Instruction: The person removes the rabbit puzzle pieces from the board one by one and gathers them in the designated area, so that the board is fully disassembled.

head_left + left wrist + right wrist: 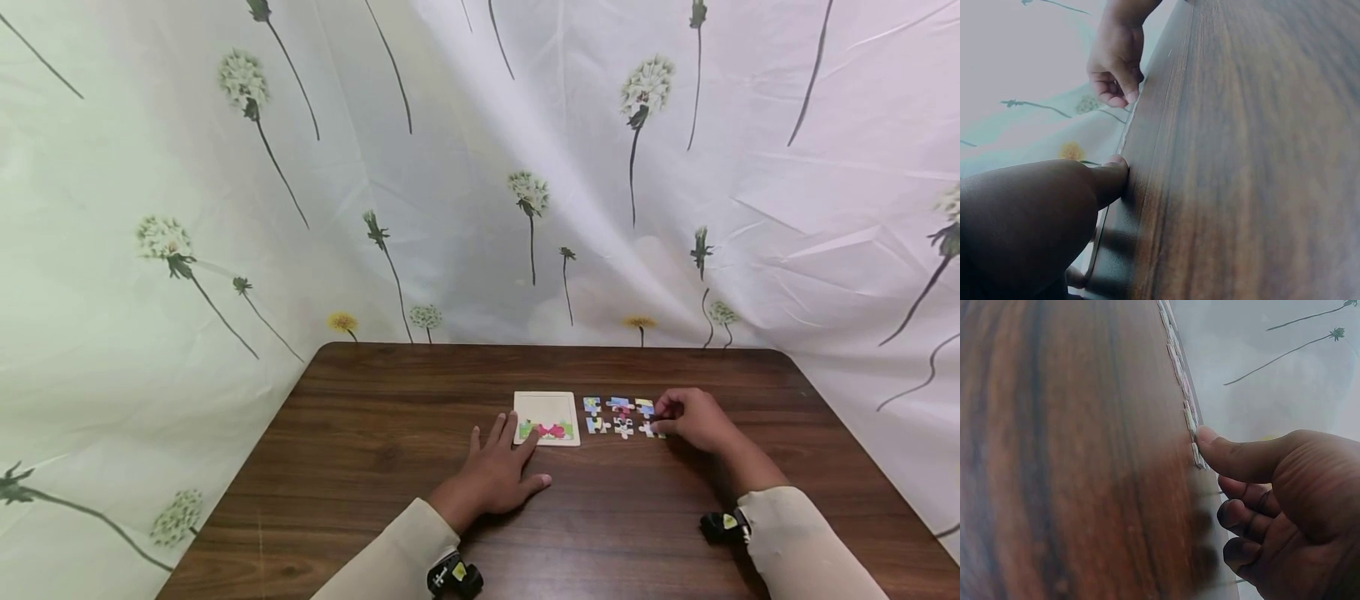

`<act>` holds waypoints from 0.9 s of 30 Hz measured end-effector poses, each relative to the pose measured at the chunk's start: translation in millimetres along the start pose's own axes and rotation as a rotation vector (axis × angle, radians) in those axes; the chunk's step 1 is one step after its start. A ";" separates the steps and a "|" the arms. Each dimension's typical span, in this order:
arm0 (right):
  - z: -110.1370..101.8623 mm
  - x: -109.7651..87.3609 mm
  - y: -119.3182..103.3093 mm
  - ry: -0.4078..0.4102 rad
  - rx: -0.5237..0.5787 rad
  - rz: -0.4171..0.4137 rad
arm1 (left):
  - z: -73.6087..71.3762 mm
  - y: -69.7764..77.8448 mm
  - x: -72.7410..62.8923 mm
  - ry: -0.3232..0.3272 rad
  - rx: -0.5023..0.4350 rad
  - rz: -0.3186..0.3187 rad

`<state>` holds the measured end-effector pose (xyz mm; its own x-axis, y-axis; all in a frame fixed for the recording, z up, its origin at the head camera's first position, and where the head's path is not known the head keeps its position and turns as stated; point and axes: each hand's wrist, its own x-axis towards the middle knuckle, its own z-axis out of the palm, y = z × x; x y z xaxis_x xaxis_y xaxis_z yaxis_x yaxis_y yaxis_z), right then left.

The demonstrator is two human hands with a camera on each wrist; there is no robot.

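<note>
A square puzzle board (546,407) with a pale frame and pink and green pictures along its lower part lies on the table. My left hand (497,471) rests with fingers spread, its fingertips at the board's lower left edge. Several jigsaw pieces (620,405) lie in two rows just right of the board. My right hand (697,419) is at the right end of these rows, with thumb and index finger bent around a puzzle piece (647,429). In the right wrist view the thumb (1235,456) presses at the end piece (1197,456), and the other fingers are curled below it.
The dark wooden table (360,433) has rounded far corners. A white cloth (465,208) printed with dandelions hangs behind it and at the sides. Black wrist cameras (453,575) sit on both cuffs of the light sleeves (408,554).
</note>
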<state>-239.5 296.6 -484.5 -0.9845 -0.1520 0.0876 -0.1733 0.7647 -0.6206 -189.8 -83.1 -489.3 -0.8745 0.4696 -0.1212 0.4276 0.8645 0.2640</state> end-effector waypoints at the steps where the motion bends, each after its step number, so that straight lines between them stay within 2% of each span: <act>1: 0.2 0.0 0.3 0.003 -0.001 0.000 | -0.2 0.1 -0.2 -0.001 -0.002 0.000; 14: -0.9 1.4 -1.3 0.031 -0.017 0.013 | -1.3 -0.3 -0.7 -0.003 -0.006 0.007; 19: -0.8 2.7 -5.3 0.053 -0.006 -0.020 | -0.9 -0.2 -0.1 -0.005 -0.006 0.005; 27: 1.7 8.5 -13.3 0.028 0.022 -0.028 | 0.2 -0.1 0.4 -0.006 -0.015 0.006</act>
<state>-245.5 284.1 -476.8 -0.9797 -0.1553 0.1271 -0.2007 0.7462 -0.6348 -190.2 -83.0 -489.5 -0.8706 0.4760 -0.1249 0.4295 0.8588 0.2792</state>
